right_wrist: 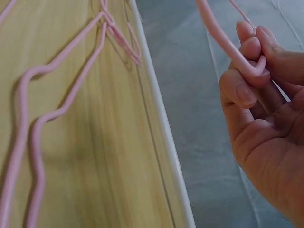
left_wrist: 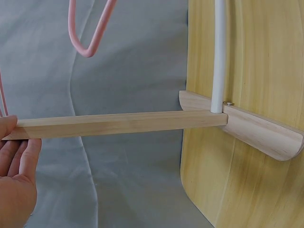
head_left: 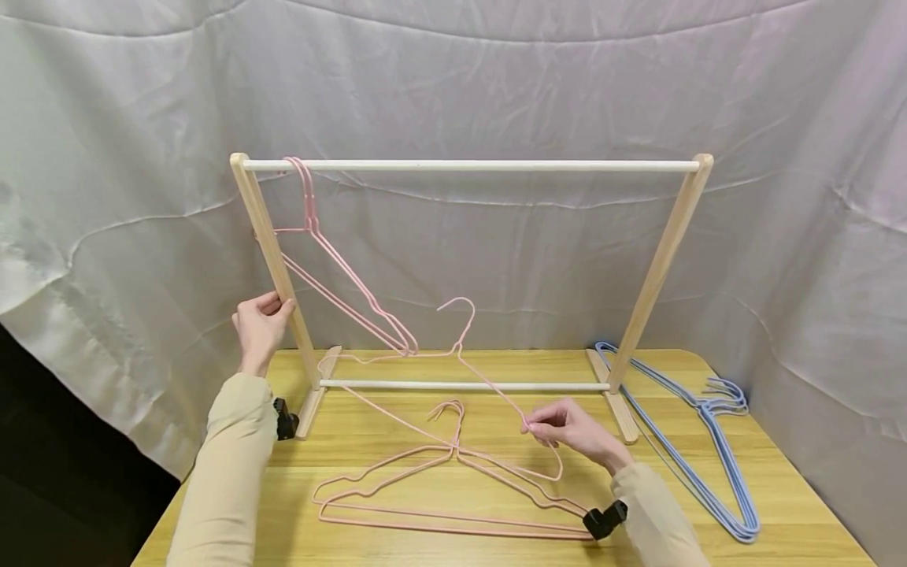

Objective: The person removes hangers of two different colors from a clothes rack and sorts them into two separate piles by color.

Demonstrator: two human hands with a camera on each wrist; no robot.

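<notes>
My left hand [head_left: 260, 331] grips the left wooden post [head_left: 272, 252] of a small clothes rack, partway up, thumb on one side and fingers on the other. Between thumb and fingers, my right hand [head_left: 577, 431] pinches a pink hanger [head_left: 489, 383] by its right shoulder. That hanger is held in the air in front of the rack, below the top rail, its hook pointing up and left. Pink hangers [head_left: 309, 201] hang from the rail's left end. Under the held one, more pink hangers [head_left: 453, 532] lie overlapped on the table.
The rack's white top rail [head_left: 468, 166] spans two posts, with a white lower bar [head_left: 460, 386] near the table [head_left: 397, 465]. Several blue hangers [head_left: 730, 465] lie stacked beside the right foot. A grey curtain [head_left: 496, 94] hangs behind.
</notes>
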